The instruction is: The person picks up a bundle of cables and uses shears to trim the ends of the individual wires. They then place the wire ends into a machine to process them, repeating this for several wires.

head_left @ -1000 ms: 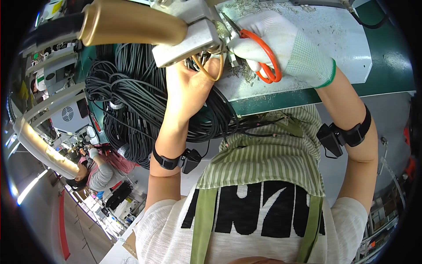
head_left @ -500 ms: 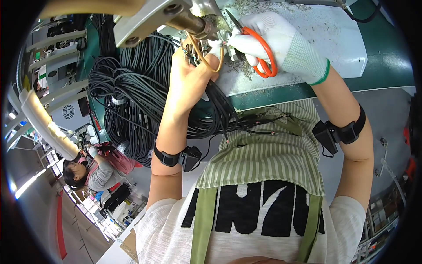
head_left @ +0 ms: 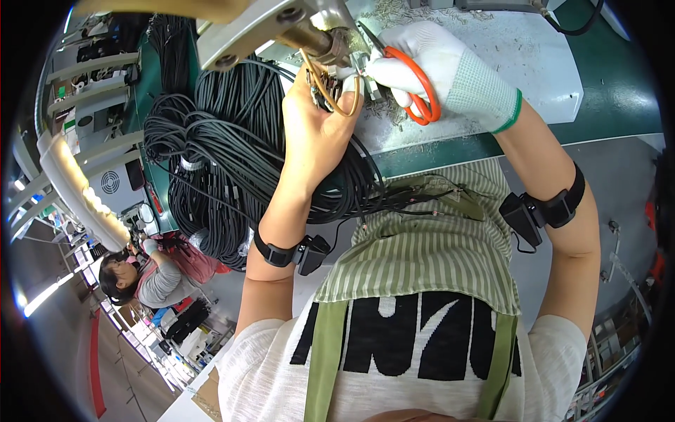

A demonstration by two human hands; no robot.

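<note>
My left hand (head_left: 314, 137), bare except for white covering on its fingertips, is closed around the wire ends of several black cables (head_left: 246, 119) at the machine's working point. My right hand (head_left: 425, 60) wears a white knitted glove with a green cuff. Scissors (head_left: 426, 83) with orange-red handles hang on it, blades pointing up and left. Its thumb and forefinger are pinched at the small metal tooling (head_left: 362, 65), beside my left fingertips. What they pinch is too small to make out. Above my left hand is the metal machine head (head_left: 271, 35), with a curved brown tube (head_left: 328, 95) in front of the fingers.
Small clippings (head_left: 394, 105) litter the white board (head_left: 520, 84) on the green table (head_left: 605, 105). Coiled cables hang over the table's left edge, and some cable ends lie across my striped apron (head_left: 422, 246). A lit lamp (head_left: 84, 190) and another person (head_left: 158, 271) are at left.
My left hand has shifted slightly right and up, closer to the tooling, with the cables in it. My right hand has barely moved. The whole view has shifted a little.
</note>
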